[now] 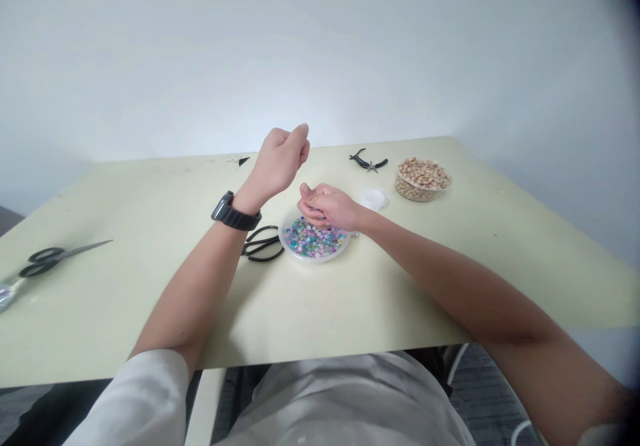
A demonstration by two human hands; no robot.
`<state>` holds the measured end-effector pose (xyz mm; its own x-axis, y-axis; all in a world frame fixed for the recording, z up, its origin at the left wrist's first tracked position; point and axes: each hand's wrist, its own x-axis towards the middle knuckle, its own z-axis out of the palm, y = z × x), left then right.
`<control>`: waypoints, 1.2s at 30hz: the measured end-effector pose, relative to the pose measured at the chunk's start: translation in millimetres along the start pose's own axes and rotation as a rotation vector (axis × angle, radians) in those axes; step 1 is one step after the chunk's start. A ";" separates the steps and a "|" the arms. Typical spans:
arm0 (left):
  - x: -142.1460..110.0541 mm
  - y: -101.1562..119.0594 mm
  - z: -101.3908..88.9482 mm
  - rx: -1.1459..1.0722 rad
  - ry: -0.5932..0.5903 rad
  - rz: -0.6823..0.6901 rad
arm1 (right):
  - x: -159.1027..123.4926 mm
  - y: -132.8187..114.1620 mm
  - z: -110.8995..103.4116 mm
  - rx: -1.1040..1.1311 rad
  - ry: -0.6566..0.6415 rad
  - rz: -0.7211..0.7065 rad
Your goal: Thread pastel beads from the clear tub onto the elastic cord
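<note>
A shallow white bowl [320, 258] full of colourful beads [313, 238] stands on the table in front of me. My left hand [281, 159], with a black watch [235, 213] on the wrist, is raised above and behind the bowl. Its fingers are curled in with the thumb pressed on them; whatever they pinch is too small to make out. My right hand [327, 206] hovers over the bowl's back edge, thumb against bent fingers. Anything held there is hidden too. Black-handled scissors [265, 243] lie at the bowl's left, partly behind my left wrist.
Another pair of scissors [47, 259] lies at the far left of the pale table [125, 299]. Behind the bowl to the right are black pliers [367, 161], a small white dish [373, 199] and a clear bowl of tan, nut-like pieces [423, 179]. A wall [300, 53] rises behind.
</note>
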<state>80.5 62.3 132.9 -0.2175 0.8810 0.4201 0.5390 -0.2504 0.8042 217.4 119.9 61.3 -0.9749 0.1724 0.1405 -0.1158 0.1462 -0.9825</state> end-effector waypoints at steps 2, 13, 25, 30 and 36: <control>0.3 -1.2 -0.2 0.005 -0.002 0.003 | 0.0 0.8 0.4 0.007 0.015 0.009; 0.1 -0.7 1.7 -0.006 0.006 -0.015 | 2.0 -2.2 3.1 -0.002 0.061 0.052; 0.4 -2.4 1.8 -0.019 -0.004 -0.009 | 3.5 -4.8 7.7 -0.087 0.145 0.117; -0.4 -3.6 2.2 -0.038 -0.009 -0.001 | 2.4 -6.5 8.6 -0.129 0.153 0.126; -1.0 -1.7 3.5 -0.042 0.002 -0.008 | 0.8 -7.5 9.2 -0.134 0.136 0.133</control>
<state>82.6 63.3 129.6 -0.2232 0.8824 0.4143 0.5024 -0.2601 0.8246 215.7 110.0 67.7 -0.9444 0.3270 0.0346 0.0476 0.2401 -0.9696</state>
